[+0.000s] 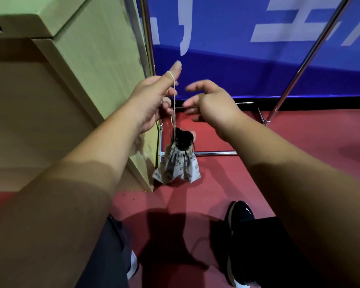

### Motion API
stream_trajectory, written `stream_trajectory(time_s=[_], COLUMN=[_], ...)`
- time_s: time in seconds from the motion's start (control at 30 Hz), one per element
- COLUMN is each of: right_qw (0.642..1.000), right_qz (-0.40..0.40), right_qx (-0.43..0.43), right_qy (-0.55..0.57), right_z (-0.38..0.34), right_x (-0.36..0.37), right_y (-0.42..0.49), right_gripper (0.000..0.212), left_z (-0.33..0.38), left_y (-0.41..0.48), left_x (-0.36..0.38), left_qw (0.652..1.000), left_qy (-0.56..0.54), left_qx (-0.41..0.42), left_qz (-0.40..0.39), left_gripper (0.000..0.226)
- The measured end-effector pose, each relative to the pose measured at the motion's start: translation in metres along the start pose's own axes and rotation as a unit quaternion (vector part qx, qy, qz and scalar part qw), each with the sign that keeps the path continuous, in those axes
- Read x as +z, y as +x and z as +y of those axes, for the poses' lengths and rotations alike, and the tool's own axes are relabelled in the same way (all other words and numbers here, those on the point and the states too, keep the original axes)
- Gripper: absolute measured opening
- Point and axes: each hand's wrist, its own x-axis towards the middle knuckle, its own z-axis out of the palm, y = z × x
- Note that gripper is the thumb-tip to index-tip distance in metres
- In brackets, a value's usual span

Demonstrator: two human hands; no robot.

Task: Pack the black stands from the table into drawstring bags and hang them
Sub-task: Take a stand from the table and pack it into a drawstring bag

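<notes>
Left hand (152,100) pinching drawstring (174,104) of dangling patterned bag (178,167), right hand (210,100) spread empty, banner (258,48) lettering unreadable

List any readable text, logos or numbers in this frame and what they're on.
Blue banner: large pale characters, cropped by the top edge of the frame and blurred; not readable.
Black shoe: a small white swoosh-like mark, no letters.
Drawstring bag hanging from the left hand: a small printed pattern, too blurred to tell whether it includes text.
Cardboard boxes: no print visible.
No legible words or numbers anywhere.
</notes>
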Motion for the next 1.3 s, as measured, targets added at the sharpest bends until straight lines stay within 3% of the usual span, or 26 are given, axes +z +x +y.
stream_trajectory(time_s=[0.1,0.17,0.27,0.37,0.47,0.63,0.83,1.2,1.3], right_qw=[0.983,0.963,0.952,0.919,0.905,0.93,0.971,0.998,0.998], right_qz=[0.063,0.032,-0.016,-0.085,-0.11,-0.064,0.022,0.013,0.006], right_qx=[0.095,0.174,0.281,0.378,0.41,0.355,0.182,0.057,0.054], right_qy=[-0.145,-0.204,-0.118,-0.068,-0.025,-0.074,-0.152,-0.001,0.018], right_z=[0.019,0.032,0.048,0.063,0.074,0.076,0.067,0.055,0.051], right_x=[-0.005,-0.008,-0.002,0.011,0.025,0.035,0.017,0.025,0.022], right_y=[0.016,0.02,0.012,0.005,0.007,0.01,0.01,0.018,0.018], right_gripper=[0.014,0.02,0.026,0.032,0.031,0.026,0.021,0.015,0.017], left_z=[0.002,0.002,0.001,0.002,0.003,0.003,0.005,0.015,0.015], left_y=[0.001,0.001,0.002,0.002,0.003,0.003,-0.004,-0.006,-0.005], left_x=[0.003,0.003,0.0,-0.001,0.001,-0.003,-0.009,-0.021,-0.022], left_qw=[1.0,0.999,0.998,0.996,0.997,0.997,0.997,0.995,0.998], left_qy=[-0.022,-0.037,-0.061,-0.08,-0.069,-0.07,-0.054,-0.065,-0.016], left_qx=[-0.006,-0.009,-0.013,-0.012,-0.014,-0.017,-0.028,-0.063,-0.06], left_qz=[-0.007,-0.009,-0.022,-0.026,-0.032,-0.034,-0.039,-0.035,-0.017], left_gripper=[0.063,0.061,0.06,0.062,0.066,0.072,0.071,0.076,0.079])
